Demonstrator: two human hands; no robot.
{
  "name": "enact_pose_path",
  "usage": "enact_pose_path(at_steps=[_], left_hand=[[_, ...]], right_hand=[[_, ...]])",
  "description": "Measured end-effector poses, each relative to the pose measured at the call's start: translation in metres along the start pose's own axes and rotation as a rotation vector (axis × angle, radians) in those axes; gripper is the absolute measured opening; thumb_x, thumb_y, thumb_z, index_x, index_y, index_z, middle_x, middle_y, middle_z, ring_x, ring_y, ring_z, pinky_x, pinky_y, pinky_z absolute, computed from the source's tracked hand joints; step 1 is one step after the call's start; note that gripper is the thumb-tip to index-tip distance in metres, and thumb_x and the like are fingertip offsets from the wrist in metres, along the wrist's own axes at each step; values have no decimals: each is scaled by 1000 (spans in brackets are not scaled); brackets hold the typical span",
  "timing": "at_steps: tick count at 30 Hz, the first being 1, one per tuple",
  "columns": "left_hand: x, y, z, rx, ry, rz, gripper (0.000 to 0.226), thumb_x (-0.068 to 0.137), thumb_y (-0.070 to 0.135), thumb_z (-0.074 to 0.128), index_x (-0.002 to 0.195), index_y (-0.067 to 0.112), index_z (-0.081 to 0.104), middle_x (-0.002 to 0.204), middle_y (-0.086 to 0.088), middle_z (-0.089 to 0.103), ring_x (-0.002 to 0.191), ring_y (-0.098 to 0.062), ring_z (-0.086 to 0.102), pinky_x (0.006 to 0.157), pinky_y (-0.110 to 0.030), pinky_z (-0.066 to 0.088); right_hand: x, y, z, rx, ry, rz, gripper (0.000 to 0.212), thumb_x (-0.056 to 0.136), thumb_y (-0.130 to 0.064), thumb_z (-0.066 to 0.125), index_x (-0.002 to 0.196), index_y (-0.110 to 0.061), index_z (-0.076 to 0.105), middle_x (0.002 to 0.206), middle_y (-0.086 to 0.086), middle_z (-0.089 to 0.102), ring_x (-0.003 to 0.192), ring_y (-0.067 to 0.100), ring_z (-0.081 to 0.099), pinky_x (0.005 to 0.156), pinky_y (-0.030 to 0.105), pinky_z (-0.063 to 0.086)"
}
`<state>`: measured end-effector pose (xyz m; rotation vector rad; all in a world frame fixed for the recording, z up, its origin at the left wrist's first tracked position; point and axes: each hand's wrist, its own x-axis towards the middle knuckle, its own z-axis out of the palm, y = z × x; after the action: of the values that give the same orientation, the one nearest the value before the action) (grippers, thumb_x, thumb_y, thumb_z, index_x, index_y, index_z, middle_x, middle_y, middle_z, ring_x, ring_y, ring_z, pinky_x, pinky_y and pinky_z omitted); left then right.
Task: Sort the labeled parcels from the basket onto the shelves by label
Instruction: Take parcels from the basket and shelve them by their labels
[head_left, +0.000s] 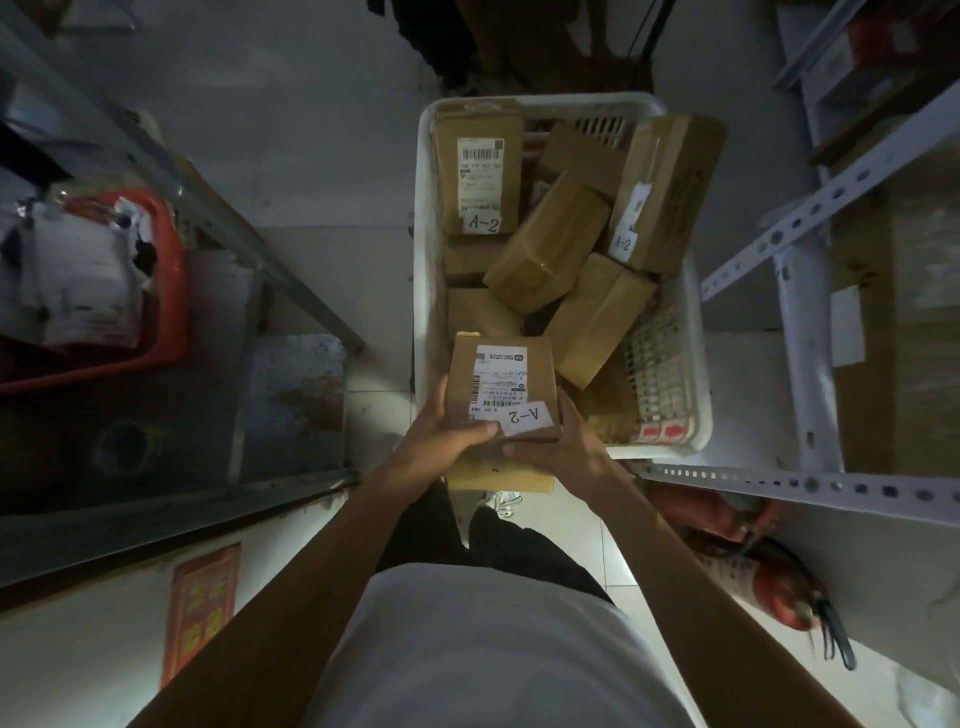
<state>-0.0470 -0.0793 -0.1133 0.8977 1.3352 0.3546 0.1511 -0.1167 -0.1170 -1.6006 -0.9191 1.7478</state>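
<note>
Parcel (503, 387) marked A-2 held over near rim of basket (427, 291), label up for reading; left hand (441, 441) and right hand (569, 447) clasp opposite sides, steadying stacked box (501, 475) beneath.

top: plain white tee, loose fit, no print showing | arms: bare from the frame edge down, no sleeves in view, no watch or bands | left hand (441, 441) and right hand (566, 447): no gloves, no rings | legs: dark trousers | feet: bit of a white sneaker (501, 501) with laces
</note>
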Motion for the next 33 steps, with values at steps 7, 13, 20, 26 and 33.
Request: enact_pose_path(at_steps=[7,13,20,26,33], left_hand=[[-26,-18,0,100,28,54,86,76,20,81,135,54,28,129,14,59,122,-11,53,105,-42,41],[-40,-39,-6,154,-7,125,97,71,10,84,142,46,29,110,31,65,102,11,60,80,-14,52],[-52,-52,-5,299,45,183,125,68,19,88,156,33,0,120,31,48,104,10,50,67,1,41],[-52,-58,-5,477,20,232,127,67,26,89,156,27,-1,143,-3,31,131,-14,38,95,-10,34],[-38,-32,-12,642,3,313,123,74,36,84,155,28,-8,149,-8,19,134,-15,30,99,-21,30]], right_hand=[[-34,13,23,169,43,-76,89,70,13,81,144,-8,36,127,14,66,118,30,64,92,42,57],[-55,33,46,243,82,-140,93,67,22,77,145,-2,32,133,27,57,122,43,58,89,52,57],[-71,53,62,238,156,-110,105,70,15,79,154,-14,23,138,24,54,128,43,53,95,69,48],[-81,59,67,271,144,-128,107,72,29,68,156,-12,15,143,29,47,133,48,47,95,76,42],[-85,53,60,262,115,-133,102,78,32,57,158,-13,14,146,27,46,135,46,43,104,64,43]])
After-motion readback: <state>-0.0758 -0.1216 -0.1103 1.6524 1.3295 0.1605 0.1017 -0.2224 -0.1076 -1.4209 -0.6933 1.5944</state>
